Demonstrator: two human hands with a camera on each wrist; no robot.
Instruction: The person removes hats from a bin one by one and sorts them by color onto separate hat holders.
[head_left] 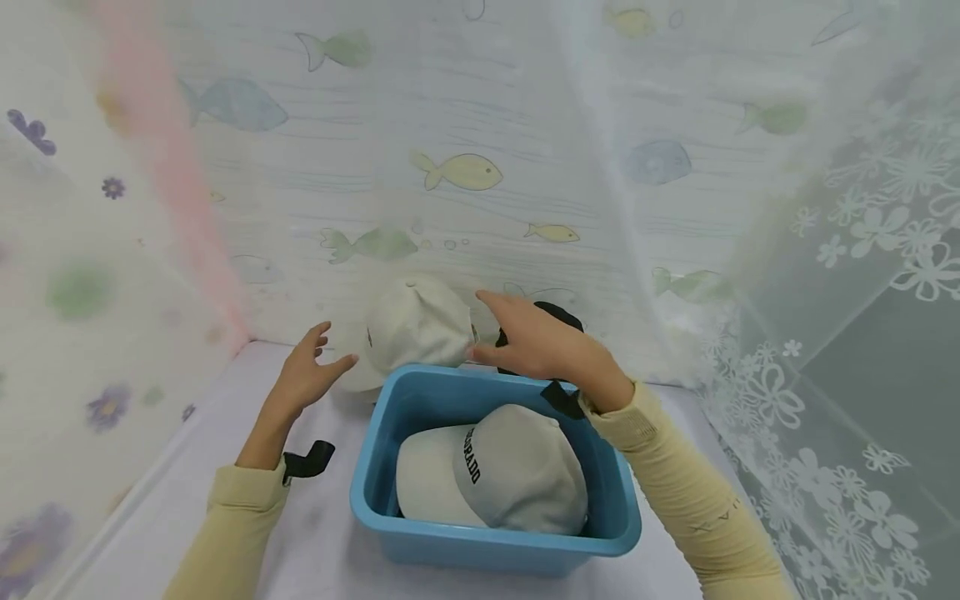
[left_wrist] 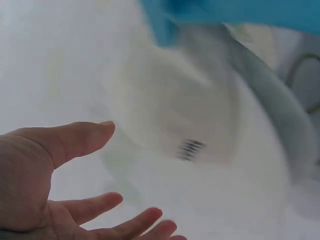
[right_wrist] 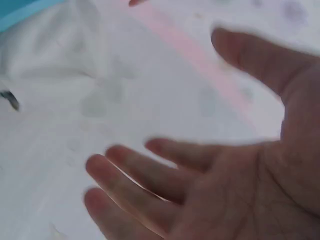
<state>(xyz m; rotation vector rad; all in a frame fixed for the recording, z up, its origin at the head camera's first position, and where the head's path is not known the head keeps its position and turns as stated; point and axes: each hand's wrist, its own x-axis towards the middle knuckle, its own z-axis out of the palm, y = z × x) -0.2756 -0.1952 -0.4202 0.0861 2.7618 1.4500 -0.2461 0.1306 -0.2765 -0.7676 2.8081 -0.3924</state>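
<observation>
In the head view, a white cap (head_left: 420,321) lies behind the blue bin (head_left: 495,546), against the fish-print curtain. My left hand (head_left: 303,375) is just left of that cap, its fingers spread and holding nothing. Right of the cap is my right hand (head_left: 536,337), fingers extended, thumb near the cap's edge. The left wrist view shows a blurred white cap (left_wrist: 200,105) with small dark marks beyond my thumb. At the right wrist view's upper left, part of the cap (right_wrist: 50,60) appears past my open fingers. Inside the bin rests a light grey cap (head_left: 528,467) with dark lettering.
A black item (head_left: 561,317) shows partly behind my right hand, mostly hidden. White cloth (head_left: 315,533) covers the surface under the bin. Sheer curtains (head_left: 465,100) with fish and flowers close in the back and sides.
</observation>
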